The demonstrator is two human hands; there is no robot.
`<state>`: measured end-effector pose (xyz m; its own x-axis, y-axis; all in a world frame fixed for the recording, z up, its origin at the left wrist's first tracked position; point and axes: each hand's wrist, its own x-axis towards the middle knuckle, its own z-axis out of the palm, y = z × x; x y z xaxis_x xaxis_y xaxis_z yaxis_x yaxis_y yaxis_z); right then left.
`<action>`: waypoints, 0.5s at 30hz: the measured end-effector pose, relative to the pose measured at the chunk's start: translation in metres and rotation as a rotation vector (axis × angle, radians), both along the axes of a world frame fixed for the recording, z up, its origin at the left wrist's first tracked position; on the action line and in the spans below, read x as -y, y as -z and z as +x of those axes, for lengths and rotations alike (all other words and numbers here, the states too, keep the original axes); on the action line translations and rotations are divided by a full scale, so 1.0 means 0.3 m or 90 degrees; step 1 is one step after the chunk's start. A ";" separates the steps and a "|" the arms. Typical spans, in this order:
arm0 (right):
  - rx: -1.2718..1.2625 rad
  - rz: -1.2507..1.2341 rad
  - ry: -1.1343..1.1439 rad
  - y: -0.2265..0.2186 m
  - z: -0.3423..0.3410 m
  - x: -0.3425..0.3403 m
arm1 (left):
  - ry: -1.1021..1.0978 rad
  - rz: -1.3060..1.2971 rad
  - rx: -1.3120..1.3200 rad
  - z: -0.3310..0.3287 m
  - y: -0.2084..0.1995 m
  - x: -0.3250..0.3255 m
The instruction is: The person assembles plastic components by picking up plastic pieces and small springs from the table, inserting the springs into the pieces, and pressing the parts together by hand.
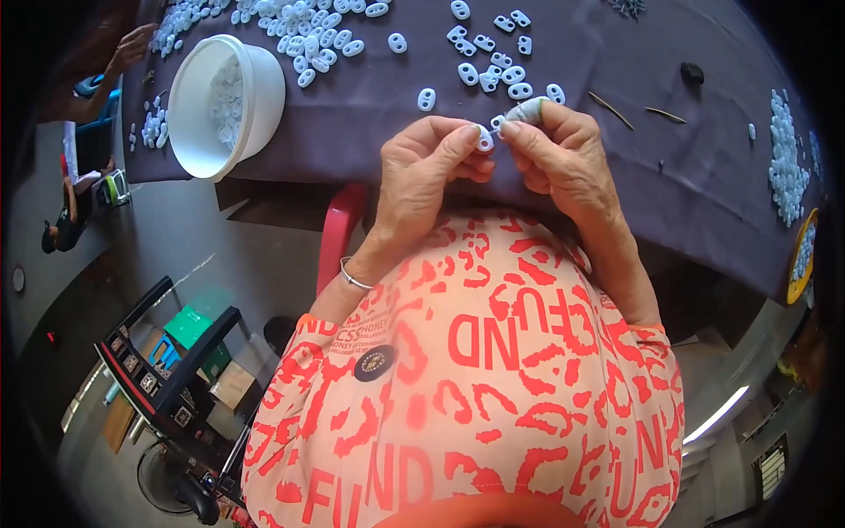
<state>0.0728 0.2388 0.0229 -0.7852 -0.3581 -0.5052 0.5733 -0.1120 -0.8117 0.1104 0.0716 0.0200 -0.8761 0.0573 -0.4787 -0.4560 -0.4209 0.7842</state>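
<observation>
White pc [485,141] — partly hidden by L fingers [455,146].

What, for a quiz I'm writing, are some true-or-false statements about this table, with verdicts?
1. The left hand holds a white oval piece. True.
2. The right hand is empty. False: it pinches a small white piece.
3. The white tub stands left of both hands. True.
4. The bracelet circles the right wrist. False: it circles the left wrist.
5. The tablecloth is bright yellow. False: it is dark purplish grey.
</observation>
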 end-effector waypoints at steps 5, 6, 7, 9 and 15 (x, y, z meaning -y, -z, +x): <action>-0.037 0.023 -0.005 -0.005 -0.002 -0.007 | 0.004 -0.002 0.006 -0.006 -0.003 0.000; -0.058 0.038 -0.014 -0.005 -0.001 -0.006 | 0.007 -0.005 0.003 -0.006 -0.004 0.000; -0.057 0.038 -0.013 -0.004 0.001 -0.006 | 0.011 -0.009 0.000 -0.006 -0.004 0.000; -0.063 0.048 -0.021 -0.001 0.002 -0.006 | 0.015 -0.012 -0.002 -0.005 -0.001 0.001; -0.117 0.047 -0.039 0.015 0.011 -0.003 | 0.024 -0.018 0.004 -0.003 -0.004 0.003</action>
<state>0.0761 0.2397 0.0185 -0.8445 -0.3747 -0.3826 0.4193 -0.0182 -0.9077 0.1095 0.0708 0.0213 -0.8706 0.0768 -0.4860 -0.4760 -0.3811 0.7926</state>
